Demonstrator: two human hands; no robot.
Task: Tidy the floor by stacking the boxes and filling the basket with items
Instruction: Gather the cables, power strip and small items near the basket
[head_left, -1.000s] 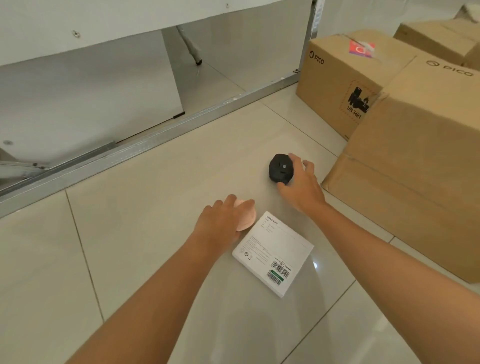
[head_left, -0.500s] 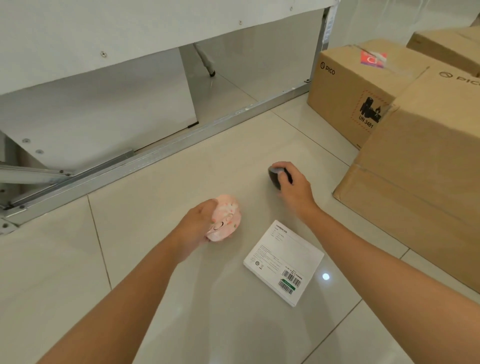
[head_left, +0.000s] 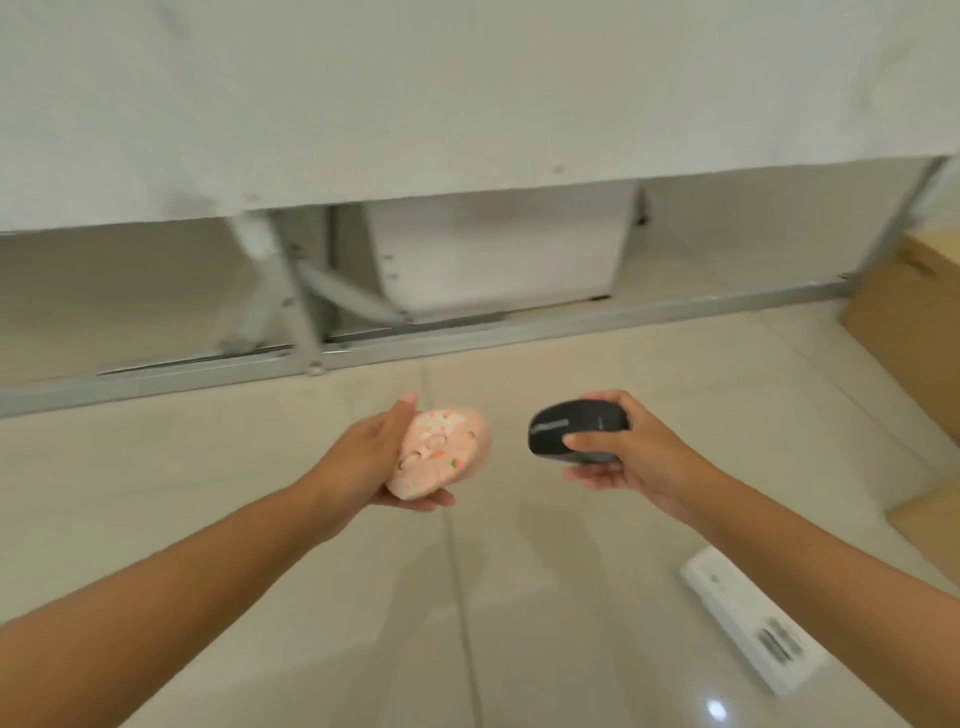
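Note:
My left hand (head_left: 374, 460) holds a pink speckled computer mouse (head_left: 441, 452) up off the floor, thumb on top and fingers underneath. A black computer mouse (head_left: 574, 431) is gripped in my right hand (head_left: 631, 457), also lifted above the tiles. The two mice hang side by side a small gap apart. A flat white box (head_left: 748, 623) with a barcode label lies on the floor at the lower right, below my right forearm. No basket is in view.
A white table panel (head_left: 467, 104) with a grey metal frame rail (head_left: 519, 338) runs across the floor ahead. Brown cardboard boxes (head_left: 914, 332) stand at the right edge. Beige floor tiles (head_left: 208, 519) spread around my arms.
Both hands have lifted their mice off the floor and turned them up. The view has swung left and up, so the cardboard boxes and the white box slid toward the right edge.

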